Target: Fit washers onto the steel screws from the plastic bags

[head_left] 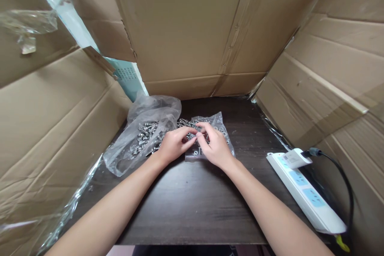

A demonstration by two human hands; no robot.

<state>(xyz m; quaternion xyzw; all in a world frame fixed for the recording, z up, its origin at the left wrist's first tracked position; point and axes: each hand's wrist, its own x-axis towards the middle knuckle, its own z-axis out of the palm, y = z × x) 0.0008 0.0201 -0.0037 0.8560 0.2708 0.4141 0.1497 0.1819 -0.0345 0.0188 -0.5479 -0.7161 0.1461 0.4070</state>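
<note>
My left hand (175, 144) and my right hand (215, 146) meet over the middle of the dark table, thumbs and fingers pinched together fingertip to fingertip. Whatever small piece is between them is too small and covered to name. Beneath my hands lies a clear plastic bag (220, 120) with small metal nuts and washers on or in it, partly hidden by my right hand. Loose bolts (183, 121) lie just beyond my left hand. Left of that hand, an open clear plastic bag (120, 160) holds a pile of metal bolts (147, 133).
Cardboard walls (186, 28) enclose the table (186, 204) at the back and both sides. On the right lies a white power strip (300, 192) with a plugged-in white adapter (295, 158) and a black cable (345, 180). Clear tape runs along the left edge.
</note>
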